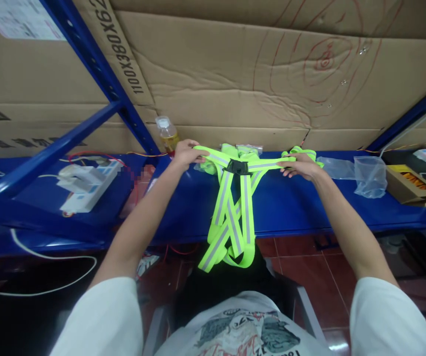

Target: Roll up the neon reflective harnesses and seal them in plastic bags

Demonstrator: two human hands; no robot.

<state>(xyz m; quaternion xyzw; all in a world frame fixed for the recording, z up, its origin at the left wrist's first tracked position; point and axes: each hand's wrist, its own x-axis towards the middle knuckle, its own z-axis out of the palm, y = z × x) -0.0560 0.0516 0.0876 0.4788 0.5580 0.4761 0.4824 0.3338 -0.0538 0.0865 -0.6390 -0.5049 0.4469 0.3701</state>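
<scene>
A neon yellow-green reflective vest (248, 212) made of straps with silver stripes is stretched between my two hands. My left hand (188, 152) pinches the left end of its upper strap, and my right hand (300, 166) grips the right end. A black connector (238, 167) joins the straps at the middle. The lower straps cross and dangle over the table's front edge towards my lap. Behind the vest lie more bundled neon straps (230, 150), partly hidden, and another folded bundle (302, 151) sits just beyond my right hand.
On the blue table (283, 212) a bottle (167, 134) stands at the back left. White power strips (90, 185) lie further left. Clear plastic bags (370, 175) and an open cardboard box (411, 184) are at the right. Blue shelf posts (98, 64) and cardboard (213, 64) rise behind.
</scene>
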